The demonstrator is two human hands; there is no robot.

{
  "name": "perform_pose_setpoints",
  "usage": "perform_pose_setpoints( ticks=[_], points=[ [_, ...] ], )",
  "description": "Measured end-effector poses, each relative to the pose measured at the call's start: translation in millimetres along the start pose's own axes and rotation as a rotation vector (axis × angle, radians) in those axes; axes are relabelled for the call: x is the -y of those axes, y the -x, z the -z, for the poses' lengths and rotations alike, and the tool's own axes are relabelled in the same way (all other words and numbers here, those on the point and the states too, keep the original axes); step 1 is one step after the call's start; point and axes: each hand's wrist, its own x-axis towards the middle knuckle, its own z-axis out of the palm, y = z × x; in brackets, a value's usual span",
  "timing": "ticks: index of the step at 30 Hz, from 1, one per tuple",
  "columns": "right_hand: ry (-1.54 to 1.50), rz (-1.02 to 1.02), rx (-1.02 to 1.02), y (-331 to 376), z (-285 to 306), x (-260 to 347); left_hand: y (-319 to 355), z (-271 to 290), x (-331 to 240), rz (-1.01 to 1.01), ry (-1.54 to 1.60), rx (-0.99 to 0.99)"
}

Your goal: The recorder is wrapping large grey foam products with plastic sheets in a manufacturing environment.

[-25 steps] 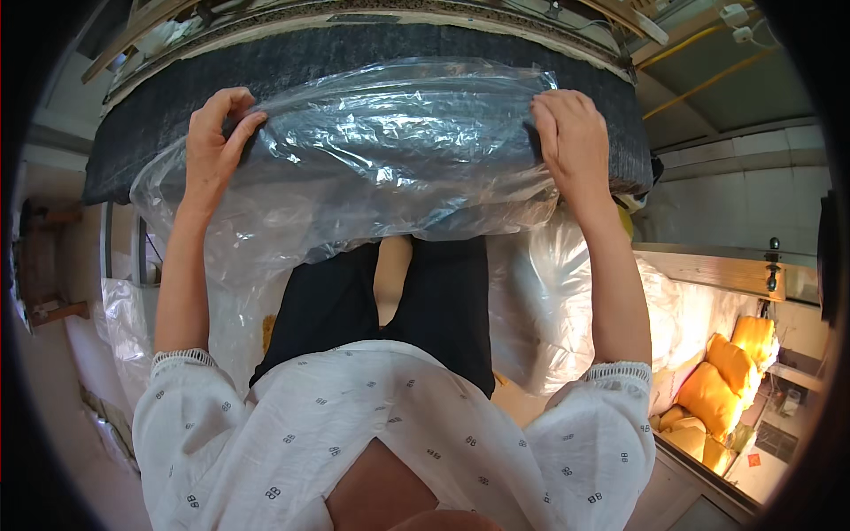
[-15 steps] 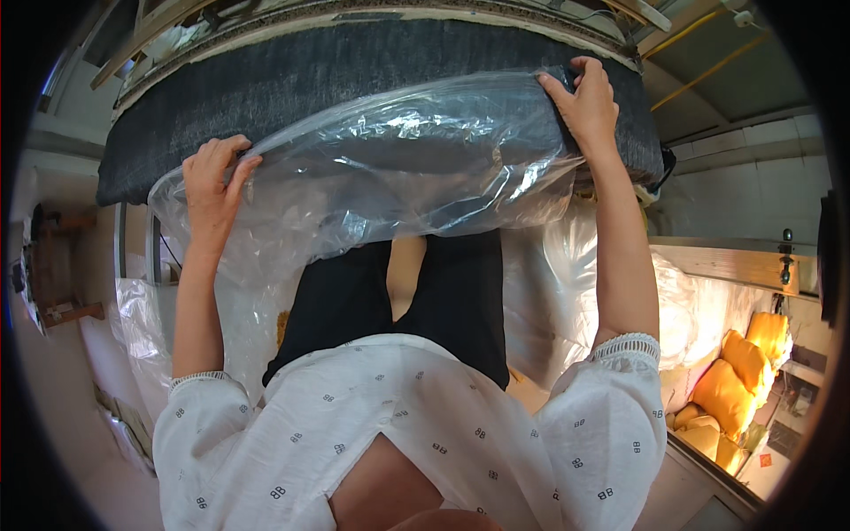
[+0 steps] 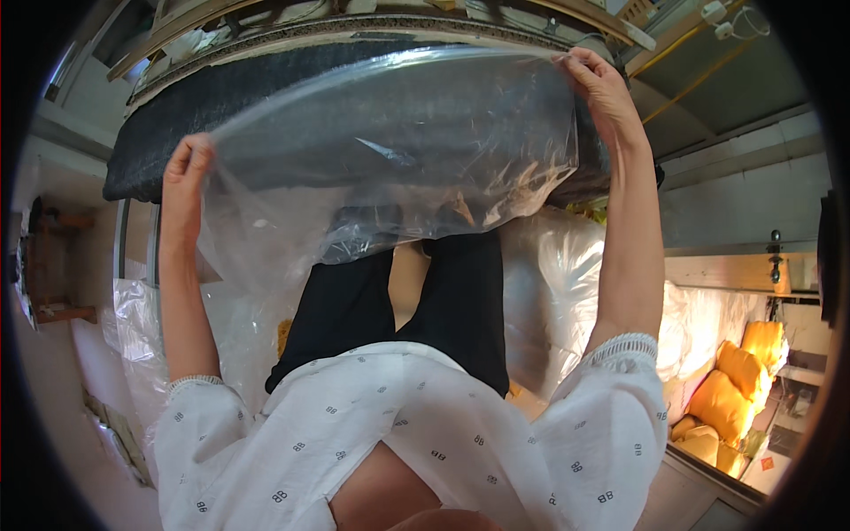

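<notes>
A sheet of clear plastic film (image 3: 372, 133) is stretched between my two hands, over the front of a dark, fabric-like padded surface (image 3: 168, 133). My left hand (image 3: 189, 159) is closed on the film's edge at the left. At the far right corner, my right hand (image 3: 595, 75) pinches the same edge, higher up than the left. The film's top edge runs taut in a curve from hand to hand. Its lower part hangs loose and creased over my knees. Whether the film is one layer or a bag cannot be told.
A long machine frame with a speckled rail (image 3: 354, 46) runs behind the dark surface. More crumpled clear plastic (image 3: 567, 283) lies beside my legs. Yellow-orange bundles (image 3: 726, 398) are stacked at the right, below a wooden beam (image 3: 726, 273).
Both hands have closed tighter on the film's edge and lifted it off the dark surface. The right hand has moved slightly farther away; the film is now pulled taut.
</notes>
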Motion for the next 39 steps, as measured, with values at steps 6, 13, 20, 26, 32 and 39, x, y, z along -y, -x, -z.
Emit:
perform_pose_setpoints(
  ticks=[6,13,20,26,32,39],
  points=[
    [0.130,0.301,-0.438,-18.4,-51.7,-8.2,-80.4,-12.5,19.6,-0.194,-0.096,-0.255],
    [0.382,0.297,-0.595,-60.9,-47.6,-77.0,-169.5,-29.0,86.9,-0.206,-0.297,-0.271],
    [0.734,0.197,-0.637,-83.2,-42.2,-78.3,-190.6,-45.9,78.6,-0.169,-0.377,-0.301],
    [0.786,0.130,-0.758,-81.5,-47.4,-69.8,-195.6,-43.2,74.1,-0.086,-0.563,-0.326],
    [0.792,0.123,-0.797,-87.0,-44.4,-74.2,-196.9,-37.0,72.6,-0.037,-0.756,-0.293],
    [0.681,0.152,-0.848,-89.3,-35.1,-72.2,-191.0,-23.2,70.4,-0.096,-0.726,-0.252]
  ],
)
